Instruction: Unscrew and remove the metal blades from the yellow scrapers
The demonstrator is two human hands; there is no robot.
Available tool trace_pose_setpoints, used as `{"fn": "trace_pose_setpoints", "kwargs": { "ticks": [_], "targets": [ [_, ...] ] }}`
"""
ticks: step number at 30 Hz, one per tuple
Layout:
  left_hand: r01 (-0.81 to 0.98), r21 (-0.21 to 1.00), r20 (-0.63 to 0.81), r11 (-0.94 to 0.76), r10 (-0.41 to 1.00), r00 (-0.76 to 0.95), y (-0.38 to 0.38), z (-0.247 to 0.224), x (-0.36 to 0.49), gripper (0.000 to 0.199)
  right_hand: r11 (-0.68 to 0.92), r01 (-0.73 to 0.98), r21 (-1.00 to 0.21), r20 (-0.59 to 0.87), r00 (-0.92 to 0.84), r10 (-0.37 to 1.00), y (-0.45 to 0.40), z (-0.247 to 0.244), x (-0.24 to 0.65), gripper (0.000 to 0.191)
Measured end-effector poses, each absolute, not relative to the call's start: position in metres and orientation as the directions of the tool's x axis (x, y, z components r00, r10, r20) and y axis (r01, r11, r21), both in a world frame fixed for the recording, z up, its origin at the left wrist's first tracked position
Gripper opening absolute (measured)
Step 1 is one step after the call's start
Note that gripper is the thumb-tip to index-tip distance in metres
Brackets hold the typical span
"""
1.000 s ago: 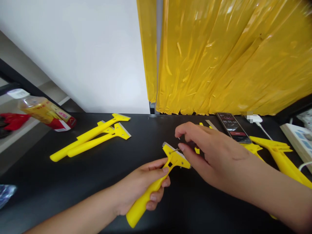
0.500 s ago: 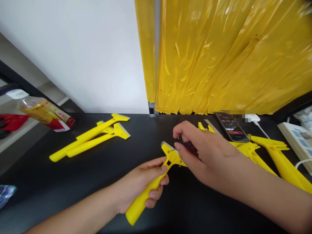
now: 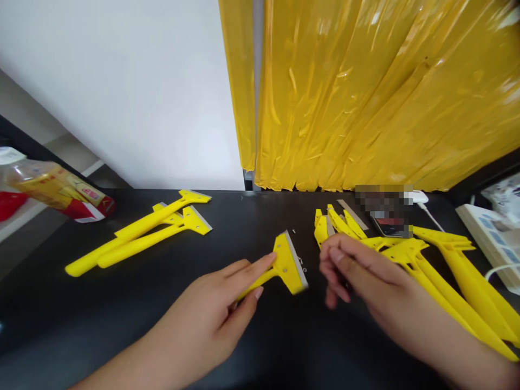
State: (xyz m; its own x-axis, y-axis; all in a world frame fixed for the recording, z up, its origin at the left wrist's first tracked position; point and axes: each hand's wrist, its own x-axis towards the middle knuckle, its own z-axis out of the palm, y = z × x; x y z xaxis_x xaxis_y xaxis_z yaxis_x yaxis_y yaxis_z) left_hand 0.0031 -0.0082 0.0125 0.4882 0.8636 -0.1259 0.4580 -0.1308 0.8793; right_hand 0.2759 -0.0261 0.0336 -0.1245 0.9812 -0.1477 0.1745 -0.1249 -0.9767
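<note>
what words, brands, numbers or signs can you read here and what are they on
Nothing can be read with certainty.
Bottle: printed label, its lettering too blurred to read.
Phone: screen largely pixelated, no legible digits or words.
White block with blue patches at the far right: no words can be made out.
Held scraper: no lettering visible.

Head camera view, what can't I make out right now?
In the head view:
- Held scraper: the left hand covers most of its handle.
- Right hand: its curled, blurred fingers hide whether anything is held.
- Phone: a pixelated patch covers its upper part.
- Bottle: the left edge cuts off its cap end.
- Small bits beside the held scraper: too small to identify.
</note>
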Motion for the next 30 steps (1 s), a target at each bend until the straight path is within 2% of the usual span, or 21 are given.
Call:
{"fn": "trace_pose_setpoints", "kwargs": {
  "ticks": [1,3,5,8,10,13,14,15,17,19,21,23,26,28,29,30],
  "targets": [
    [0.493,0.844,-0.077,-0.209,0.864,0.497,-0.008,0.01,0.002,0.043,-0.235,0.13,-0.963,-0.255,-0.168,0.952,-0.028,0.024,0.273,0.039],
    [0.551,0.78,-0.035,-0.297,0.858,0.512,-0.009,0.005,0.002,0.043,-0.364,0.162,-0.917,-0.394,-0.238,0.888,-0.029,0.01,0.267,0.04],
    [0.596,0.727,-0.027,-0.34,0.854,0.52,-0.009,-0.001,0.003,0.044,-0.358,0.279,-0.891,-0.429,-0.261,0.865,-0.028,0.003,0.262,0.037],
    [0.628,0.685,-0.021,-0.37,0.851,0.525,-0.01,-0.006,0.004,0.043,-0.273,0.363,-0.891,-0.38,-0.265,0.886,-0.024,-0.002,0.257,0.031],
    [0.637,0.665,-0.016,-0.39,0.845,0.534,-0.009,-0.006,0.003,0.042,-0.31,0.298,-0.903,-0.397,-0.299,0.868,-0.021,-0.005,0.257,0.03],
    [0.663,0.609,-0.014,-0.434,0.83,0.557,-0.006,-0.005,0.001,0.041,-0.488,0.113,-0.866,-0.494,-0.352,0.795,-0.019,-0.006,0.264,0.035],
    [0.673,0.59,-0.012,-0.445,0.829,0.559,-0.006,-0.004,0.001,0.042,-0.508,0.102,-0.855,-0.509,-0.351,0.786,-0.019,-0.005,0.269,0.037],
    [0.682,0.574,-0.007,-0.453,0.831,0.557,-0.005,-0.003,0.0,0.043,-0.479,0.144,-0.866,-0.499,-0.326,0.803,-0.017,-0.003,0.276,0.038],
    [0.693,0.552,0.005,-0.463,0.833,0.553,-0.005,-0.002,0.0,0.045,-0.296,0.383,-0.875,-0.393,-0.206,0.896,-0.013,0.003,0.293,0.037],
    [0.699,0.532,0.007,-0.479,0.828,0.561,-0.006,0.0,-0.001,0.049,-0.123,0.676,-0.727,-0.215,-0.054,0.975,-0.007,0.008,0.313,0.036],
    [0.703,0.521,-0.009,-0.483,0.821,0.571,-0.008,0.001,-0.002,0.056,-0.115,0.861,-0.496,-0.132,0.056,0.99,0.002,0.009,0.331,0.035],
    [0.7,0.549,-0.028,-0.457,0.827,0.562,-0.01,0.0,-0.003,0.06,-0.153,0.937,-0.315,-0.123,0.119,0.985,0.009,0.007,0.343,0.032],
    [0.651,0.674,-0.056,-0.349,0.855,0.516,-0.012,-0.005,-0.002,0.058,-0.205,0.963,-0.177,-0.057,0.197,0.979,0.011,0.006,0.345,0.033],
    [0.59,0.765,-0.08,-0.258,0.871,0.485,-0.012,-0.008,0.001,0.052,-0.218,0.955,-0.2,-0.015,0.22,0.975,0.005,0.01,0.336,0.04],
    [0.556,0.803,-0.095,-0.214,0.875,0.474,-0.013,-0.009,0.004,0.05,-0.193,0.941,-0.277,-0.028,0.193,0.981,0.0,0.012,0.329,0.043],
    [0.522,0.835,-0.11,-0.175,0.876,0.47,-0.014,-0.009,0.008,0.049,-0.151,0.901,-0.406,-0.068,0.135,0.989,-0.006,0.014,0.321,0.044]
  ]
}}
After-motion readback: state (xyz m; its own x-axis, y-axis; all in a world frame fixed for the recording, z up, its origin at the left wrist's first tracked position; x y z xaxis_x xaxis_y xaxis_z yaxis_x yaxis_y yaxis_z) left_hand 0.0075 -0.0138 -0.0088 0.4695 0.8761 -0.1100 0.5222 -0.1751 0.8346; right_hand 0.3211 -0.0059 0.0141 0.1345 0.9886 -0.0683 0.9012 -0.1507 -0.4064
